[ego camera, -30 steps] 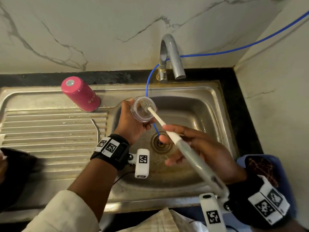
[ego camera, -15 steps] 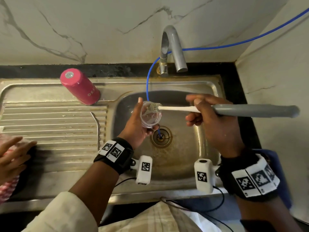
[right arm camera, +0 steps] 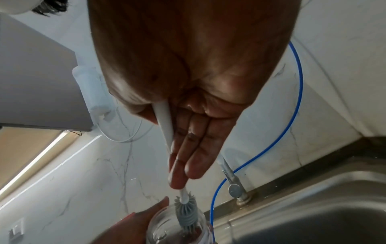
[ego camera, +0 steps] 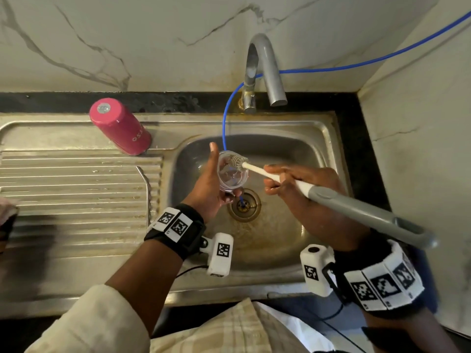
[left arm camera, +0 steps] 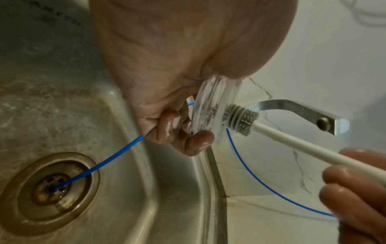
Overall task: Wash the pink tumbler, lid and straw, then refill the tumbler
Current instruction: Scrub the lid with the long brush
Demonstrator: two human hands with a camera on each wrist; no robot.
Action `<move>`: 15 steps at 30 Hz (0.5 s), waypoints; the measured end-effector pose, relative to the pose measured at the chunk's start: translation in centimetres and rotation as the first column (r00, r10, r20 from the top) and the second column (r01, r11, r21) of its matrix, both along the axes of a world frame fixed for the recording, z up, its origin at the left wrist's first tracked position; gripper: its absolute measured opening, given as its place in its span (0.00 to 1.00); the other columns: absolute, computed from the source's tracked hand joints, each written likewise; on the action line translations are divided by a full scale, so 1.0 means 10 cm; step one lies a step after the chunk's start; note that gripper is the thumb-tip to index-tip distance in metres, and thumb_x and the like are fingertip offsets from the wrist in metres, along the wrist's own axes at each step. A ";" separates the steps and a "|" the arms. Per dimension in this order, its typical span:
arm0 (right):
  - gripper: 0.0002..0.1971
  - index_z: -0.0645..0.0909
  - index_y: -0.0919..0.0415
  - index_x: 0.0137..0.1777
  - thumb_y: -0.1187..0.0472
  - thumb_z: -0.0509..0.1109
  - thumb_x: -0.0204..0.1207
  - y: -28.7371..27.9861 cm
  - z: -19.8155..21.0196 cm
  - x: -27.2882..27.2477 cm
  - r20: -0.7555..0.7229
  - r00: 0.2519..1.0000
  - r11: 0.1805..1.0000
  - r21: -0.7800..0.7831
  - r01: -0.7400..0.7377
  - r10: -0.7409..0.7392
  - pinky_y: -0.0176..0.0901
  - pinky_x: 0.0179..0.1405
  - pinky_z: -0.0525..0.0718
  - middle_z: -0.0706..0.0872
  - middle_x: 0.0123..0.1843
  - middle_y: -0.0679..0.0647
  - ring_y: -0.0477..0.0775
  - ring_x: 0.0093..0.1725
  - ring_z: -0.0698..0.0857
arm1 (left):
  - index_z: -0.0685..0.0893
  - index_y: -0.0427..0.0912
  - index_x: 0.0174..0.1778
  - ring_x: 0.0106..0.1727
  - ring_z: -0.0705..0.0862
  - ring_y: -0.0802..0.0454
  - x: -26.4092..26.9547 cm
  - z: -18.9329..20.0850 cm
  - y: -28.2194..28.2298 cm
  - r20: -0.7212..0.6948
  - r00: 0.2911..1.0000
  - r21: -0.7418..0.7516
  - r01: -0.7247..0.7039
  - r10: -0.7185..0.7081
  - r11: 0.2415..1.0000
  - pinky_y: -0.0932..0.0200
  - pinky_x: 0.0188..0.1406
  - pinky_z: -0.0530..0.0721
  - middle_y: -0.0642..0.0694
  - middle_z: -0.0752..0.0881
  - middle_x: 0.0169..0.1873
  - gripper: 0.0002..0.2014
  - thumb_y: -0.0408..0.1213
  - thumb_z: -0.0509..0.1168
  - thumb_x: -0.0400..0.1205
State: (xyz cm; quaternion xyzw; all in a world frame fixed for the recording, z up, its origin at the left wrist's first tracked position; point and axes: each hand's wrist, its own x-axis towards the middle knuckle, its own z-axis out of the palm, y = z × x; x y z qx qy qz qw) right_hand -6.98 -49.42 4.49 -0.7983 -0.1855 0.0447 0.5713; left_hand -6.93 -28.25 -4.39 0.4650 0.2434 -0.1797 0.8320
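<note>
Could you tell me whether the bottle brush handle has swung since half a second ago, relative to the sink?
Yes. The bottle brush handle, then level over the sink's right rim, now slants down toward the near-right corner; its head stays in the clear lid, gripped by the right hand.

Evenly lit, somewhat dim — soft glare on sink basin [ego camera: 280, 240]. Edges bowed by wide-angle lens. Wrist views soft — near palms blurred, right wrist backlit.
</note>
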 end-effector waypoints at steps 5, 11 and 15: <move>0.15 0.90 0.65 0.64 0.61 0.65 0.88 0.06 0.03 -0.15 -0.203 0.978 0.992 0.124 -0.016 0.041 0.39 0.47 0.93 0.96 0.49 0.61 0.56 0.48 0.97 | 0.90 0.43 0.54 0.32 0.83 0.46 -0.01 0.04 -0.03 -0.042 0.999 0.034 -0.020 0.021 0.999 0.59 0.27 0.72 0.39 0.89 0.39 0.42 0.79 0.51 0.80; 0.14 0.90 0.63 0.63 0.56 0.67 0.88 -0.02 -0.02 -0.04 -0.034 0.999 0.999 0.025 -0.038 0.039 0.58 0.45 0.96 0.96 0.51 0.54 0.56 0.47 0.97 | 0.90 0.42 0.58 0.30 0.83 0.49 -0.02 0.08 -0.04 -0.027 1.000 0.045 -0.011 0.012 0.999 0.61 0.23 0.73 0.38 0.90 0.42 0.42 0.76 0.45 0.85; 0.13 0.90 0.66 0.63 0.63 0.65 0.90 -0.07 -0.01 -0.03 -0.248 0.969 0.993 0.120 0.017 0.014 0.43 0.48 0.94 0.97 0.49 0.58 0.57 0.48 0.97 | 0.88 0.39 0.63 0.31 0.85 0.50 -0.03 0.11 -0.07 -0.035 0.999 0.108 -0.011 0.015 0.994 0.62 0.22 0.80 0.39 0.90 0.40 0.43 0.76 0.46 0.86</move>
